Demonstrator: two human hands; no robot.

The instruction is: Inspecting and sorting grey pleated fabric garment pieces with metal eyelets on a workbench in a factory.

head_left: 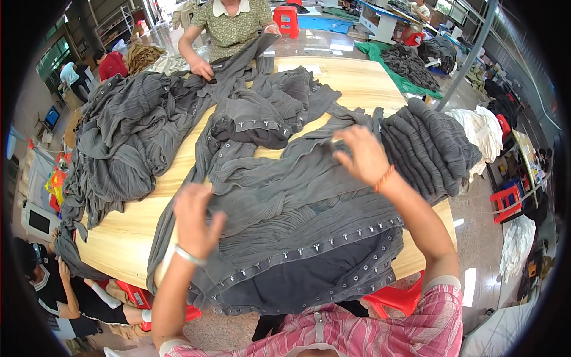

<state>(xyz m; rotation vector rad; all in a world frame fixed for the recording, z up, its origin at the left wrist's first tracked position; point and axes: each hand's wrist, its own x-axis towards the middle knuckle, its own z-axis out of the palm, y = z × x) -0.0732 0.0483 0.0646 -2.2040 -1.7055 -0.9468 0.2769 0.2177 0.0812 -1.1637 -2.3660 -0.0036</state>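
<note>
A dark grey crinkled garment (285,184) lies spread before me at the table's near edge. Metal hooks run in a row along its front band (303,249), and round eyelets dot the edge below. Over its left side my left hand (195,225) is open, thumb apart, slightly blurred. My right hand (361,156) is over the far right part, thumb and fingers parted and a little bent. Whether either palm touches the cloth I cannot tell. Beyond lies another bunched grey garment (262,110) with similar hooks.
Folded grey garments (425,146) form a stack at the right edge of the wooden table (363,80). A loose grey heap (128,140) covers the left. Across the table a person (235,30) handles grey cloth; another (65,285) sits at lower left. Red stools (507,202) stand around.
</note>
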